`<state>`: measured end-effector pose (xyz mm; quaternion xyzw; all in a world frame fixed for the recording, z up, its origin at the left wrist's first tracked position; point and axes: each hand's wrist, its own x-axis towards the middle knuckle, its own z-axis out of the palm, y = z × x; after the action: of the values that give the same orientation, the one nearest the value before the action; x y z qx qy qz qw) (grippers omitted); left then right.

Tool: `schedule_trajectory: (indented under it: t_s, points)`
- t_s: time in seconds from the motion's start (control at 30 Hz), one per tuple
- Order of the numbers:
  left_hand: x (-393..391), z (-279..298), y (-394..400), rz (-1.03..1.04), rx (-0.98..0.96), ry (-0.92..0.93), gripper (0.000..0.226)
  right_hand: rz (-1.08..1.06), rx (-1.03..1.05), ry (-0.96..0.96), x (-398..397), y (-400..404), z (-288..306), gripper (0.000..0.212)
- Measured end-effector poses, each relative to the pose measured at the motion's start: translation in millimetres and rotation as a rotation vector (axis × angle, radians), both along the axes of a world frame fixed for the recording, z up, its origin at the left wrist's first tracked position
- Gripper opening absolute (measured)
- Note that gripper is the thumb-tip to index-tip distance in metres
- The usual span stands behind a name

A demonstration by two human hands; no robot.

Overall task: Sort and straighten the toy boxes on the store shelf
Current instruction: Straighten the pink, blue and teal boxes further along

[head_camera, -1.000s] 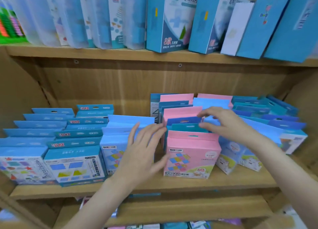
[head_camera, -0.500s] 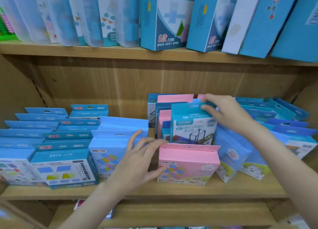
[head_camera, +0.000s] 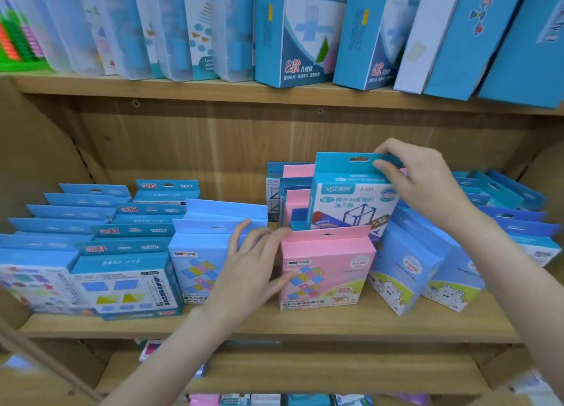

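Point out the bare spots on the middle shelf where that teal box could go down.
Free: the front lip of the shelf board before the pink box, and the bare back strip behind the light blue boxes. Crowded: the whole right side, and the left rows of blue boxes.

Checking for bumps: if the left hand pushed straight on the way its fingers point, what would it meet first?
Probably the front pink box; the left hand already has its fingertips at that box's upper left edge, though depth is unclear.
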<state>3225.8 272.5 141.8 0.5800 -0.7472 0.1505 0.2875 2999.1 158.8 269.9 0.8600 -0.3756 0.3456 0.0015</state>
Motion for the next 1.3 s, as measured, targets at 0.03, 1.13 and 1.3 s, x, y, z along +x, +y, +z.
schedule_trajectory:
  t_s: [0.03,1.13,1.3]
  points:
    - [-1,0,0,0.017,-0.003,-0.011,0.062,-0.008,-0.036,-0.026,-1,2,2,0.006]
    - [-106,-6,-28,0.007,-0.012,-0.068,0.055,-0.211,-0.056,0.079,-102,37,-108,0.016]
    - [-129,-5,-36,-0.022,-0.039,-0.110,0.057,-0.057,0.042,0.035,-124,29,-104,0.027]
